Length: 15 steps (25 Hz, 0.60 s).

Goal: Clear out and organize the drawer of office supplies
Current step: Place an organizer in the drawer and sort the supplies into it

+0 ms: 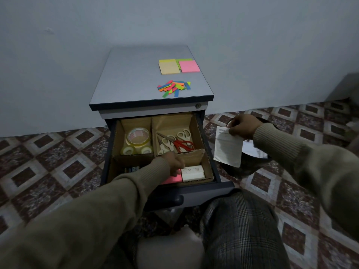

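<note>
Your right hand pinches a paper slip above the bin. Your left hand, grip unclear, touches the pink pad; its sleeve could snag the scissors just beyond.

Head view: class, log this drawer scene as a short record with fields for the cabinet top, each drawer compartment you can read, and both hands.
cabinet top: sticky note pads; loose colored flags
drawer, rear left compartment: tape rolls
drawer, rear right compartment: scissors, several pairs, one red-handled
drawer, front right compartment: white boxes; pink pad
left hand: reaches into the front compartment; grip hidden
right hand: pinches a white paper slip over a dark bin beside the cabinet
</note>
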Each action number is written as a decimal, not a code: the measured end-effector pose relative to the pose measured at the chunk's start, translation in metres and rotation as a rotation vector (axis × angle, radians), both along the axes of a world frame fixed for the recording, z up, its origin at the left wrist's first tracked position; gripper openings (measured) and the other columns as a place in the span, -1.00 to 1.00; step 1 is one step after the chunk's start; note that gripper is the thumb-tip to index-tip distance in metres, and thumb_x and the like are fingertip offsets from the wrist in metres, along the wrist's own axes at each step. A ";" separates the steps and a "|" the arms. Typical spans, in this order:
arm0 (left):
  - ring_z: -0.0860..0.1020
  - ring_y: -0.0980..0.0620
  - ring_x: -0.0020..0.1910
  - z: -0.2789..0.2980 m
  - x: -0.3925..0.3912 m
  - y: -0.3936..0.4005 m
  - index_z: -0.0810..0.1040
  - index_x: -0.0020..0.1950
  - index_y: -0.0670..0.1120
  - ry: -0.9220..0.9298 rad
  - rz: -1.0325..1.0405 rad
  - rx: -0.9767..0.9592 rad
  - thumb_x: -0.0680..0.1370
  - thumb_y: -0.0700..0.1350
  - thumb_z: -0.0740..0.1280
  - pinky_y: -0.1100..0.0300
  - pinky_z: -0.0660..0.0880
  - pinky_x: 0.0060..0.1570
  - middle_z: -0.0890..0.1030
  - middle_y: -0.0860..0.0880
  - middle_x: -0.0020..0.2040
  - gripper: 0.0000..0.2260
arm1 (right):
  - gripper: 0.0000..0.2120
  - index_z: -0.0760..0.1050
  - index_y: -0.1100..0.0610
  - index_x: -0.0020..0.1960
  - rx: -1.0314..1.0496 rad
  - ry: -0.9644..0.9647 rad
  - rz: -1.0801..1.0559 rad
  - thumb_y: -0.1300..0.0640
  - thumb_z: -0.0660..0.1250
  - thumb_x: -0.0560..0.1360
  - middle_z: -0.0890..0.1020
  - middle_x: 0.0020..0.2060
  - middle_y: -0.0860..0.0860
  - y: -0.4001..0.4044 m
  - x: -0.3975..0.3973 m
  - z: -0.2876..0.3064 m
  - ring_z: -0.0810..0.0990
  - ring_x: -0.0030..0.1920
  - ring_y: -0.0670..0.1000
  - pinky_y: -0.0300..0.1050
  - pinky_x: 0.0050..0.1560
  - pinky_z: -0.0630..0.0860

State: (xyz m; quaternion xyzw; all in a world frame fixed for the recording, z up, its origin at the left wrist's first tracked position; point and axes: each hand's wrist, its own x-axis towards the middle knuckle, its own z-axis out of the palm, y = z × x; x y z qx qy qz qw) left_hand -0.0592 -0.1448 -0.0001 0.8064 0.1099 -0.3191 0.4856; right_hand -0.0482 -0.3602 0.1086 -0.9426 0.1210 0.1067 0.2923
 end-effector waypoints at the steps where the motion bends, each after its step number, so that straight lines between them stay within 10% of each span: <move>1: 0.51 -0.01 -0.22 0.007 0.000 0.004 0.50 -0.08 -0.16 -0.093 0.045 -0.017 0.54 -0.33 0.23 0.21 0.46 -0.29 0.53 -0.14 -0.11 -0.90 | -0.72 0.44 0.26 0.18 -0.019 0.000 0.006 0.26 0.29 0.48 0.52 0.15 0.19 0.002 0.000 0.003 0.48 0.01 0.09 -0.06 0.06 0.49; 7: 0.52 0.02 -0.04 0.021 -0.008 0.056 0.52 0.09 -0.08 -0.737 -0.008 0.300 0.54 -0.23 0.21 0.19 0.47 -0.10 0.55 -0.06 -0.02 -0.82 | -0.54 0.28 0.16 0.37 0.013 0.090 0.068 0.32 0.23 0.49 0.40 0.29 0.20 0.031 0.000 0.005 0.45 0.23 0.20 0.12 0.24 0.46; 15: 0.40 -0.12 0.27 -0.003 -0.022 0.109 0.34 0.39 -0.13 -0.890 -0.210 0.630 0.51 -0.19 0.28 0.05 0.32 0.27 0.46 -0.15 0.28 -0.55 | -0.56 0.33 0.27 0.35 0.169 0.231 -0.030 0.41 0.19 0.48 0.42 0.25 0.23 0.078 -0.013 -0.049 0.43 0.22 0.22 0.02 0.17 0.48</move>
